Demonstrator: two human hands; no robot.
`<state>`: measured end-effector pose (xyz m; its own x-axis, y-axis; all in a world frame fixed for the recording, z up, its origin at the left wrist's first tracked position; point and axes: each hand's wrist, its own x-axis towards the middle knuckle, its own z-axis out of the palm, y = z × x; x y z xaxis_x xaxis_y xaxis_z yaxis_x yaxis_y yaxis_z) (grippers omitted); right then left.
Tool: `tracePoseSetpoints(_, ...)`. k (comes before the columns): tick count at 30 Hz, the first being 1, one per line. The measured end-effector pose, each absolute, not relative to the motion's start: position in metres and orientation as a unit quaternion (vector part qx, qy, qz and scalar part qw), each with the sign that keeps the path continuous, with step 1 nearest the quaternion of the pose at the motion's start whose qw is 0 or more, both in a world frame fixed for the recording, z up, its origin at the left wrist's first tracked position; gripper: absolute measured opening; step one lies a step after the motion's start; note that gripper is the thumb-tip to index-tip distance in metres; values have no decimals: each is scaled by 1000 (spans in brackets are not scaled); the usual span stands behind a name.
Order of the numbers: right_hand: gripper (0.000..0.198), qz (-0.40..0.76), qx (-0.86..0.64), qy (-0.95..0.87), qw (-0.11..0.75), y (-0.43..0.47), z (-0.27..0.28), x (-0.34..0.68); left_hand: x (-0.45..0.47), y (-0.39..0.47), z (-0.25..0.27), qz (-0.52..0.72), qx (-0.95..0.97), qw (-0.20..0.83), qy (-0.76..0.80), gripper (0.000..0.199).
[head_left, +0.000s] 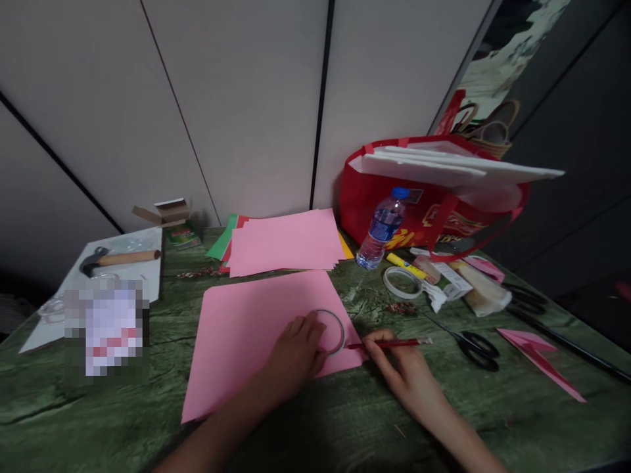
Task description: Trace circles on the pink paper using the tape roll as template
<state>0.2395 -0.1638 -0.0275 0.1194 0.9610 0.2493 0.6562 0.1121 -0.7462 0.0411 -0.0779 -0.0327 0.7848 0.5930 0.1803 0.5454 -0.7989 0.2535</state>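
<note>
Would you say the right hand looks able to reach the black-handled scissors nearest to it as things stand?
Probably yes: the black-handled scissors lie just beyond the right hand, and nothing seems to block the way. The hand holds a red pen, though, and might need to set it down first.

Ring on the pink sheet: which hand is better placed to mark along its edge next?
Right, probably: the right hand holds the red pen, tip toward the ring, while the left hand covers the ring's left side.
</note>
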Motion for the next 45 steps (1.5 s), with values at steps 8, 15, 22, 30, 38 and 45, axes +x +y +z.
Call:
tracePoseSetpoints(8,19,153,-602,-672,403,-170,-28,233,39,-73,-35,137,937,125,295,34)
tracePoseSetpoints(15,15,109,-584,-709,380,-173,-26,231,52,-67,-9,53,936,143,316,28)
tracePoseSetpoints(22,13,87,-563,-718,400,-178,-36,234,75,-70,12,-56,953,65,290,27)
tracePoseSetpoints(30,12,92,-549,-726,405,-180,-35,231,76,-59,12,-70,972,32,223,24)
tracePoseSetpoints(38,17,106,-518,-749,400,-185,-32,222,78,-54,20,-91,969,24,230,23)
tracePoseSetpoints(45,22,100,-482,-792,361,-185,-29,209,78,-56,25,-99,965,12,242,27)
